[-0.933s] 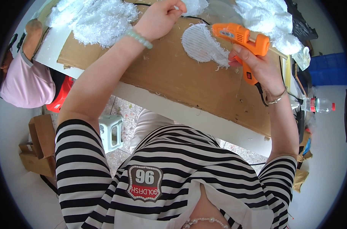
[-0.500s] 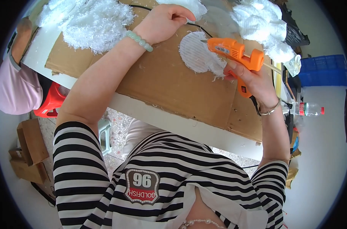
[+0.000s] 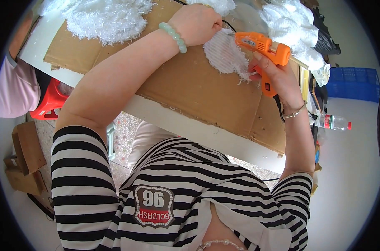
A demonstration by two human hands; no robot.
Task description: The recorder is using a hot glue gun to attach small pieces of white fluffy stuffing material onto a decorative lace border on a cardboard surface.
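My right hand [image 3: 277, 77] is wrapped round the handle of an orange glue gun [image 3: 259, 44], its nozzle pointing left. A pale glue stick [image 3: 298, 62] shows behind the gun. Just left of the gun lies a ribbed white fuzzy fabric piece [image 3: 223, 54], its frayed edge reaching the right hand's fingers. My left hand [image 3: 198, 25], with a green bead bracelet above it, is closed beside the fabric's upper left edge. What its fingers hold, if anything, is hidden. Under all this is a brown cardboard sheet [image 3: 198, 96].
Fluffy white fabric heaps lie at the far left [image 3: 106, 21] and far right [image 3: 290, 25]. A blue crate [image 3: 353, 83] and a plastic bottle [image 3: 338, 122] are off to the right. At left sit another person in a pink top [image 3: 16, 88] and a red stool [image 3: 51, 100].
My left hand has moved right, toward the fabric piece and glue gun, its fingers now more curled. The gun's nozzle has shifted slightly right and up with my right hand.
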